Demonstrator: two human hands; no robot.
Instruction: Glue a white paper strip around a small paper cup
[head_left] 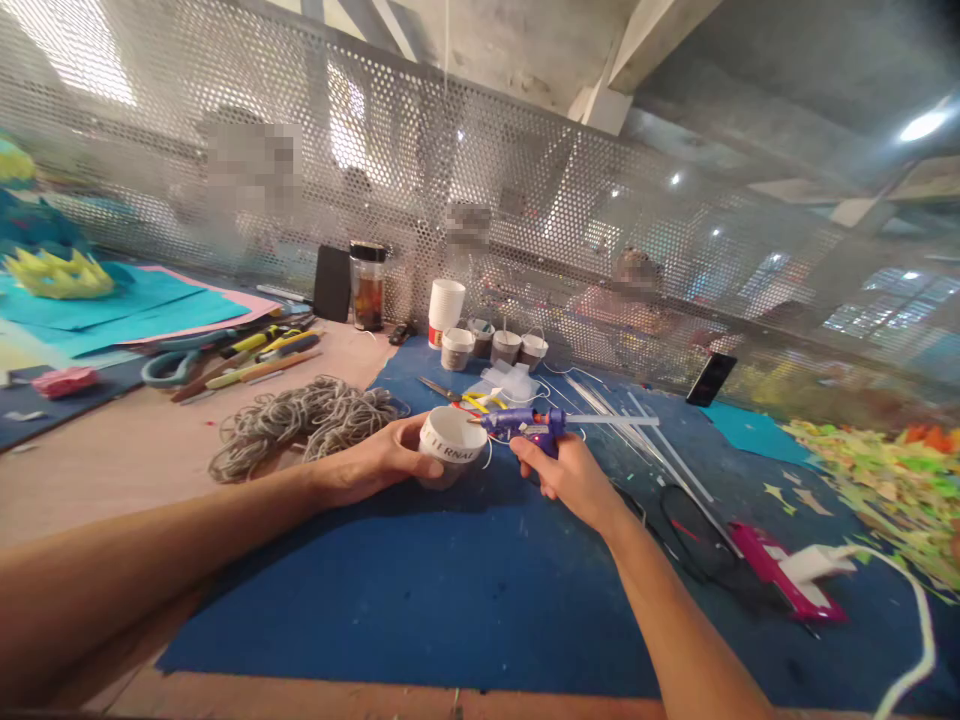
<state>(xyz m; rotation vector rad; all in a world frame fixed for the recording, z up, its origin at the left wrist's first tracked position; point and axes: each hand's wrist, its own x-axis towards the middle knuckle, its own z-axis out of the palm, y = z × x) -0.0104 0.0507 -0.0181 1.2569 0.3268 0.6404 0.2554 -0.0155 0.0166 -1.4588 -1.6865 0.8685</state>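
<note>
My left hand [409, 455] is wrapped round the side of a small white paper cup [452, 437] with dark lettering, its lower part greyish. The fingers behind the cup are hidden. In my right hand [570, 475] is a blue hot glue gun [536, 425], gripped by its handle. Its nozzle points left and sits at the cup's rim; I cannot tell whether they touch. A clear glue stick [611, 420] sticks out of the back of the gun. Left of the cup lies a loose heap of grey cord [300, 425].
Behind are small cups [506, 346], a stack of white paper cups [448, 303], a lidded drink jar [367, 288] and pliers [441, 388]. Scissors [172, 368] and tools lie left. A pink power strip [787, 575], cables and paper scraps [885, 480] are right. A perforated metal screen [525, 230] stands beyond.
</note>
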